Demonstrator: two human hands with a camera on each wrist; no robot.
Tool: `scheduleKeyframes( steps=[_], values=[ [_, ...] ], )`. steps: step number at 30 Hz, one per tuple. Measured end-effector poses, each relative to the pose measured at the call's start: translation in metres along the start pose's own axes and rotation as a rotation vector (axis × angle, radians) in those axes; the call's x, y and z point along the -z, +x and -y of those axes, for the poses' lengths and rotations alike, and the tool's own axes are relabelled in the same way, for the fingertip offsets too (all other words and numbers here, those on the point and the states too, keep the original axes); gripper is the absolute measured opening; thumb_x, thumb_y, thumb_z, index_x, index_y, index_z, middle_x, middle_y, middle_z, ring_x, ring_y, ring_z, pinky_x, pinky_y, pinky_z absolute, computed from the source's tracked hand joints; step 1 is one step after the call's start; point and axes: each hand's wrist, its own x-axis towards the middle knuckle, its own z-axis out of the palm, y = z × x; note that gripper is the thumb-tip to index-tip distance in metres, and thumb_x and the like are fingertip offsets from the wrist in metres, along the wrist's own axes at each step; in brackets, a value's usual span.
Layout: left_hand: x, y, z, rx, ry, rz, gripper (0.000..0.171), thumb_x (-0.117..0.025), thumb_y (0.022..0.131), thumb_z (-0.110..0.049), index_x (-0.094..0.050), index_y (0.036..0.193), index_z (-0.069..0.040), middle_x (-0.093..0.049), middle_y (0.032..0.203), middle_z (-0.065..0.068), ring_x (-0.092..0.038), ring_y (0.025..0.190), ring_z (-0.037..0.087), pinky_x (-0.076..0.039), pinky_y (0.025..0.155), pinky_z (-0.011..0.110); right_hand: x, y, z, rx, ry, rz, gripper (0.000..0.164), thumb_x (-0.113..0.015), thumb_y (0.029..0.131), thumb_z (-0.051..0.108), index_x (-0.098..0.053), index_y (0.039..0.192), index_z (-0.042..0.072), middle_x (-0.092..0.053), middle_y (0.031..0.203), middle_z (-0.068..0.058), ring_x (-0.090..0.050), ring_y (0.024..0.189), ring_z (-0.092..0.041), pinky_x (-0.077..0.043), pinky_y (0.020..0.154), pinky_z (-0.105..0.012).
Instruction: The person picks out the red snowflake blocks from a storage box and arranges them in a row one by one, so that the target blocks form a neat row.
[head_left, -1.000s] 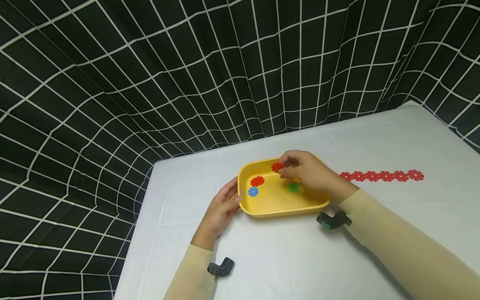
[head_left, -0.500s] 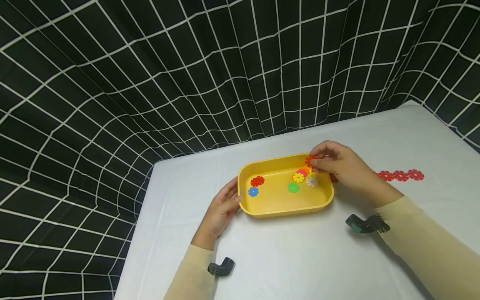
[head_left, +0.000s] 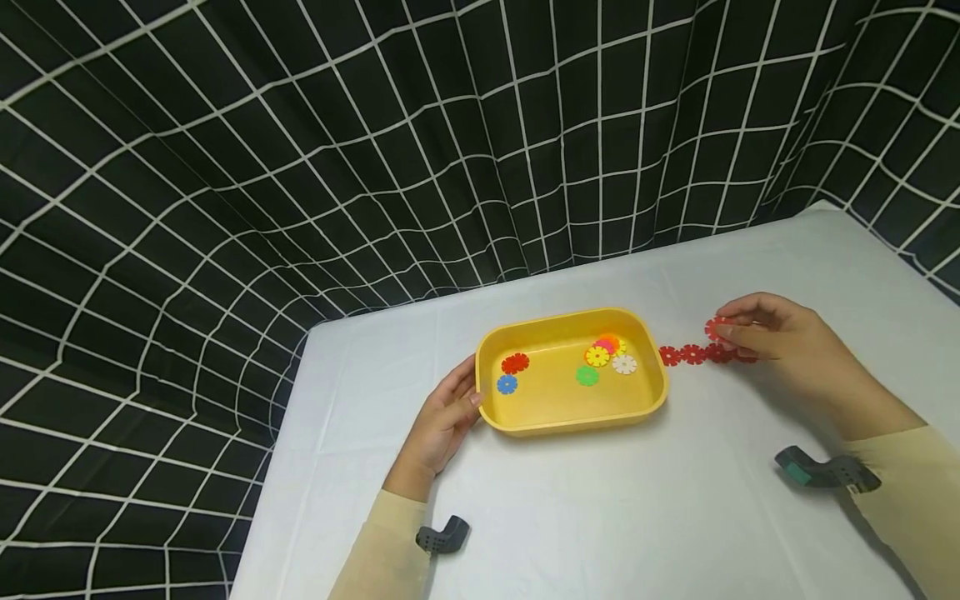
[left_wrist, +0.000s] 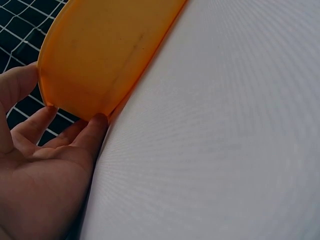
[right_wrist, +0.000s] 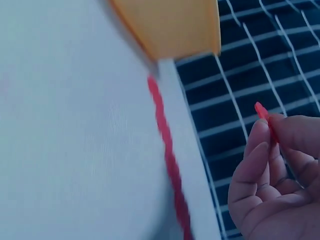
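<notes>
My left hand (head_left: 442,421) holds the left end of a yellow plastic tray (head_left: 570,425); in the left wrist view its thumb is at the rim and its fingertips rest against the outer wall. My right hand (head_left: 787,346) pinches a red notched plastic disc (head_left: 716,328) between thumb and fingers, also seen edge-on in the right wrist view. Below that hand runs a row of joined red notched discs (head_left: 693,355) on the cloth, starting beside the tray's right end; its far part is hidden behind the hand.
In the tray lie red discs (head_left: 515,363) and a blue disc (head_left: 507,384) at left. A green disc (head_left: 587,376), a white disc (head_left: 624,364) and several yellow, pink and orange ones are at right. A black gridded curtain (head_left: 450,167) borders the white tablecloth (head_left: 570,517).
My right hand has carried the red disc out of the tray and to the right, over the row of red discs. The left hand and the tray have stayed in place.
</notes>
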Motion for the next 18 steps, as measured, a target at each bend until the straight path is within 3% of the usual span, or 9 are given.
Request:
scheduleKeyframes(
  steps=[7, 12, 18],
  values=[
    [0.000, 0.000, 0.001, -0.001, 0.006, -0.002, 0.060, -0.063, 0.107, 0.001, -0.049, 0.164, -0.010, -0.047, 0.167, 0.006, -0.044, 0.152, 0.025, -0.046, 0.117, 0.039, 0.031, -0.002, -0.039, -0.025, 0.025, -0.103, 0.052, -0.070, 0.109, 0.039, -0.057, 0.144, 0.003, -0.075, 0.105, 0.016, -0.072, 0.089, -0.003, -0.060, 0.073, -0.016],
    [0.000, -0.001, 0.001, -0.008, 0.008, 0.002, 0.060, -0.062, 0.107, 0.001, -0.048, 0.164, -0.009, -0.046, 0.167, 0.007, -0.044, 0.152, 0.025, -0.046, 0.117, 0.039, 0.051, -0.003, -0.070, -0.086, 0.026, -0.207, 0.052, -0.065, 0.110, 0.044, -0.057, 0.144, 0.005, -0.068, 0.098, 0.029, -0.068, 0.086, 0.005, -0.056, 0.071, -0.010],
    [0.000, -0.001, 0.000, -0.007, 0.018, 0.000, 0.060, -0.062, 0.107, 0.001, -0.048, 0.164, -0.010, -0.046, 0.167, 0.007, -0.044, 0.152, 0.025, -0.046, 0.117, 0.039, 0.071, -0.005, -0.102, -0.145, 0.062, -0.330, 0.016, -0.062, 0.112, 0.039, -0.062, 0.125, 0.032, -0.057, 0.092, 0.036, -0.060, 0.079, 0.015, -0.051, 0.068, -0.004]
  ],
)
